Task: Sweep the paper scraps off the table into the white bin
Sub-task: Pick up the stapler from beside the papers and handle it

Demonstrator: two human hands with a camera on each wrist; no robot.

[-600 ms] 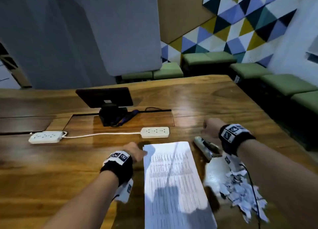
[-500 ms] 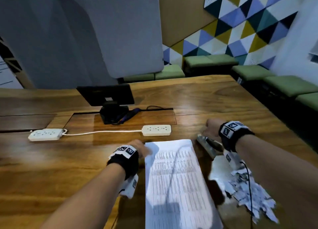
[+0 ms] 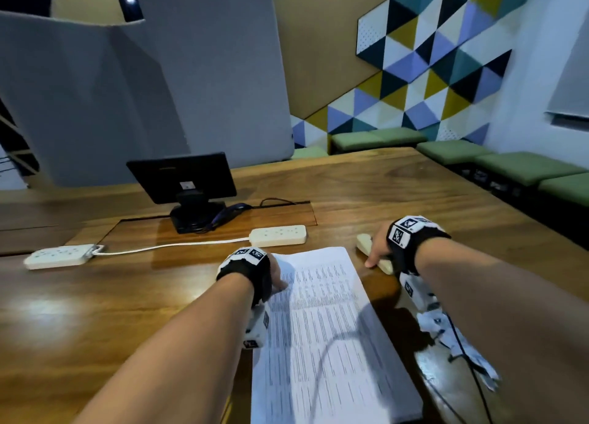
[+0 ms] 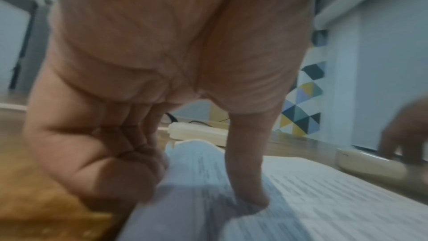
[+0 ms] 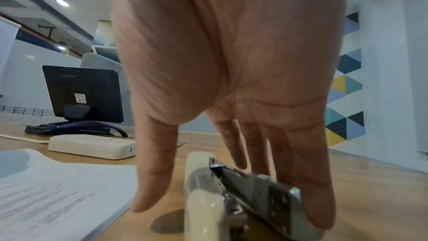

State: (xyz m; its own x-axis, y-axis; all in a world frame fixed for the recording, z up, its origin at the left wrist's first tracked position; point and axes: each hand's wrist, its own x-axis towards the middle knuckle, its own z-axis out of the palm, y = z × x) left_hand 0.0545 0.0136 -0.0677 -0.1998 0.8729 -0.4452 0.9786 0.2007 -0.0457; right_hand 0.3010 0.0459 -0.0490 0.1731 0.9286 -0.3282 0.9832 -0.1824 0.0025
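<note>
Our left hand (image 3: pixel 275 272) has slid onto the printed sheet (image 3: pixel 325 328), thumb and curled fingers pinching its edge. Our right hand (image 3: pixel 377 248) now straddles the stapler (image 3: pixel 363 242), fingers straight, thumb apart.

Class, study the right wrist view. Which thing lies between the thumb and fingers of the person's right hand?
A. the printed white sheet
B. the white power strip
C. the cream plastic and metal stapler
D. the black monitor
C: the right hand straddles the cream plastic and metal stapler, with the thumb on one side and the fingers on the other.
</note>
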